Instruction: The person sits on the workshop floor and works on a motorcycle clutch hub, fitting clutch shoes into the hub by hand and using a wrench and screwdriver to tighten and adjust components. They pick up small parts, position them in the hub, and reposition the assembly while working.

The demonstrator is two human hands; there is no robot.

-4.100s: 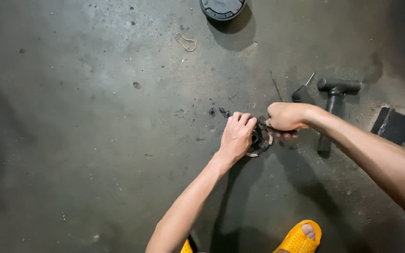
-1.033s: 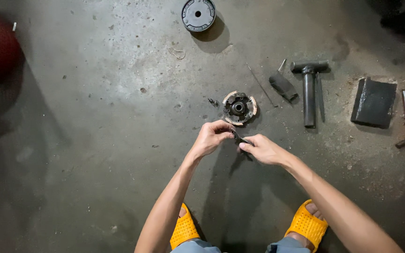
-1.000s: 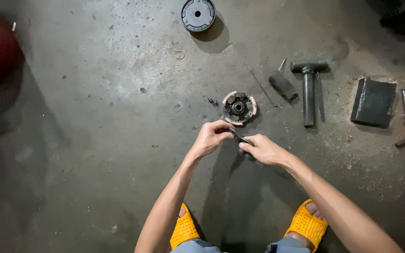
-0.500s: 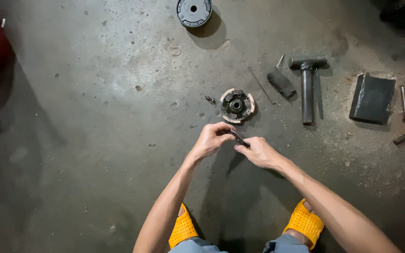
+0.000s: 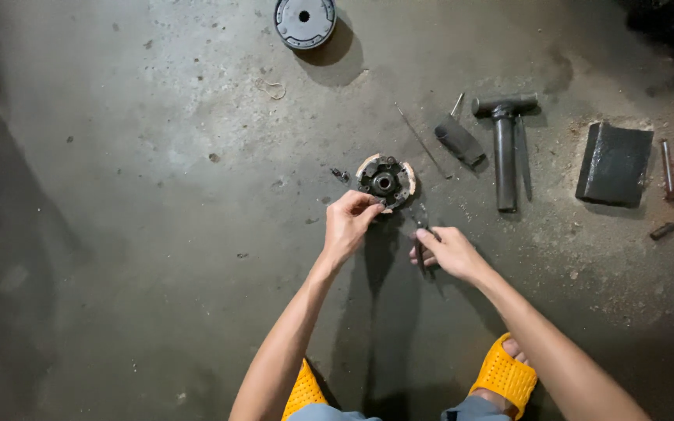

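A round, dark metal clutch-like part (image 5: 384, 181) with pale pads on its rim lies on the concrete floor. My left hand (image 5: 350, 224) reaches to its near edge, fingertips pinched together right at the rim; whether they hold a small piece I cannot tell. My right hand (image 5: 444, 251) is a little to the right and nearer to me, closed around a thin dark tool (image 5: 419, 234) whose tip points toward the part.
A hammer (image 5: 504, 140), a short dark-handled tool (image 5: 457, 139) and a thin rod (image 5: 420, 140) lie to the right of the part. Further right are a dark block (image 5: 615, 164) and small pins (image 5: 666, 167). A round metal disc (image 5: 304, 19) sits at the top. My yellow sandals (image 5: 504, 374) are below.
My hands, which were together below the part, have separated. The left hand moved up to the part's near edge; the right hand stayed lower right with the tool.
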